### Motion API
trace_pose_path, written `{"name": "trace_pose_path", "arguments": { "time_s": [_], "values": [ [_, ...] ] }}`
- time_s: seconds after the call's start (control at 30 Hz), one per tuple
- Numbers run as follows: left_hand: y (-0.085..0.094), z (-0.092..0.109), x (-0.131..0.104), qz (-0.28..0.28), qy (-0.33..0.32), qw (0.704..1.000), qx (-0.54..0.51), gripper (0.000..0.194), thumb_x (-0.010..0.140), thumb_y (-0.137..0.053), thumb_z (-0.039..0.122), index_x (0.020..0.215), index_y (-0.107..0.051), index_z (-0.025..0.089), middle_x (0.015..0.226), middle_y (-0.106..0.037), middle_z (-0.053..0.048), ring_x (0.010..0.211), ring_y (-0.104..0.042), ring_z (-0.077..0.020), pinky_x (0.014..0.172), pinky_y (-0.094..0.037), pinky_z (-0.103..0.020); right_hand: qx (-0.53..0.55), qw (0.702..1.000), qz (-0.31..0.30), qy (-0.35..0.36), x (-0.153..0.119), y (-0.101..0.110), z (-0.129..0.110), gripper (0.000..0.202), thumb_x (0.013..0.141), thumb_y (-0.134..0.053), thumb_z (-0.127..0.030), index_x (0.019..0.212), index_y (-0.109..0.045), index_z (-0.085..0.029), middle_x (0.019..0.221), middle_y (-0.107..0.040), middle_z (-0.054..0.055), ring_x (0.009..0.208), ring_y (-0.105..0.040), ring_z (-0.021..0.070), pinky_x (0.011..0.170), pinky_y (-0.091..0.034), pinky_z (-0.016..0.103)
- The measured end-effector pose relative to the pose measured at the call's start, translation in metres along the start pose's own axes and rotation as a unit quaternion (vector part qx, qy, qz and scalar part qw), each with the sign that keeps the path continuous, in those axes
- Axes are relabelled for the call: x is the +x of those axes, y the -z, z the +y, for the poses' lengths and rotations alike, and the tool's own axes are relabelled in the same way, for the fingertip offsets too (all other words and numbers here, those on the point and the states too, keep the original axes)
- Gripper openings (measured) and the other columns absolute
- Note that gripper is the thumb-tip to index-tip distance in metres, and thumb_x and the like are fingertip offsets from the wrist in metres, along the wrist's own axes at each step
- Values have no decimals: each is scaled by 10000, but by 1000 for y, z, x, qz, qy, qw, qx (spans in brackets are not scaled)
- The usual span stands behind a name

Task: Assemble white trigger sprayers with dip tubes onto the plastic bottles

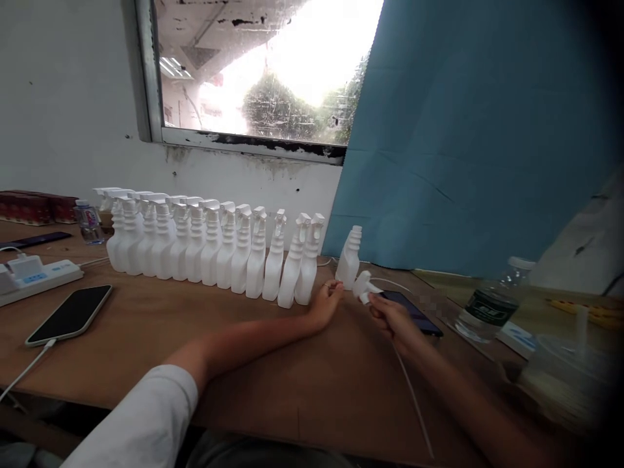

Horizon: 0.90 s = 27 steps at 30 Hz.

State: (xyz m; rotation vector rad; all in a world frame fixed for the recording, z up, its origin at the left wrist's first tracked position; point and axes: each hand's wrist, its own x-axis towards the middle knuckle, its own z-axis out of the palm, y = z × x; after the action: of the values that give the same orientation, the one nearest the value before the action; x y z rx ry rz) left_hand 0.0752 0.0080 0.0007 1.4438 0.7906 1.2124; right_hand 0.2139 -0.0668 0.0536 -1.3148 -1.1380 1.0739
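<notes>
My left hand is low on the table with its fingers curled together. It is right by the foot of a white spray bottle that has no spray head on its neck; whether the fingers grip anything is hidden. Just to the right, my right hand is closed on a white trigger spray head, held off the bottle. A thin white tube or cable runs down from beneath that hand; I cannot tell if it belongs to the head. Left of my hands stands a row of white bottles with trigger heads on.
A dark phone lies behind my right wrist, with a water bottle and a clear plastic cup farther right. At left are a plugged-in phone, a power strip and a small bottle. A blue curtain hangs behind.
</notes>
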Motion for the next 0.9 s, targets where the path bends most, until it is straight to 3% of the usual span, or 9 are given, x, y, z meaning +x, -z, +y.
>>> {"name": "trace_pose_path", "arguments": {
  "time_s": [0.07, 0.17, 0.23, 0.33, 0.53, 0.63, 0.77, 0.9],
  "values": [
    [16, 3, -17, -29, -4, 999, -36, 370, 966, -439, 404, 1221, -512, 146, 1217, -569, -122, 1033, -606, -186, 842, -516, -304, -20, 999, -20, -22, -2, -9, 7, 359, 681, -704, -485, 752, -497, -200, 534, -281, -101, 367, -170, 21, 343, -58, 163],
    [31, 8, -32, -91, -10, 990, -106, 522, 870, -613, 452, 1295, -475, 182, 1284, -521, -132, 1014, -609, -190, 788, -528, -303, -37, 995, -75, -46, -11, -16, 12, 388, 687, -711, -494, 886, -536, -211, 534, -243, -118, 366, -140, 17, 359, -41, 160],
    [33, 10, -35, -116, -12, 986, -119, 602, 781, -723, 441, 1273, -495, 180, 1248, -539, -130, 991, -611, -194, 763, -522, -303, -33, 991, -118, -57, -14, -17, 12, 409, 681, -723, -490, 923, -546, -212, 536, -241, -120, 376, -135, 17, 368, -37, 161],
    [33, 12, -35, -104, 1, 987, -119, 609, 674, -816, 405, 1158, -538, 159, 1157, -575, -113, 935, -615, -184, 718, -504, -287, -11, 982, -171, -80, -12, -13, 11, 409, 646, -765, -464, 863, -545, -196, 552, -242, -114, 411, -143, 16, 388, -28, 163],
    [33, 12, -35, -146, 26, 975, -168, 619, 601, -859, 408, 1025, -483, 157, 964, -604, -58, 836, -610, -156, 653, -485, -272, -36, 971, -225, -70, -7, -5, 9, 396, 668, -786, -467, 826, -603, -154, 556, -221, -108, 457, -136, 20, 409, -50, 171],
    [35, 13, -36, -129, 34, 976, -170, 607, 596, -857, 431, 958, -449, 162, 909, -608, -44, 699, -597, -120, 593, -477, -260, -43, 980, -187, -44, -1, 1, 7, 450, 686, -760, -516, 933, -643, -159, 566, -293, -91, 452, -213, 28, 409, -100, 164],
    [43, 17, -39, -160, 59, 969, -181, 544, 677, -762, 532, 932, -454, 164, 797, -609, -27, 631, -597, -130, 550, -471, -258, -95, 994, -39, 42, 25, 17, 9, 423, 634, -778, -451, 944, -653, -191, 528, -423, -67, 403, -325, 68, 367, -214, 186],
    [52, 18, -40, -187, 90, 959, -191, 536, 746, -576, 649, 877, -518, 132, 705, -597, -38, 572, -581, -141, 513, -457, -263, -122, 985, 58, 111, 54, 39, 8, 292, 581, -767, -358, 810, -629, -240, 604, -621, 30, 528, -582, 222, 448, -457, 337]
  ]
}}
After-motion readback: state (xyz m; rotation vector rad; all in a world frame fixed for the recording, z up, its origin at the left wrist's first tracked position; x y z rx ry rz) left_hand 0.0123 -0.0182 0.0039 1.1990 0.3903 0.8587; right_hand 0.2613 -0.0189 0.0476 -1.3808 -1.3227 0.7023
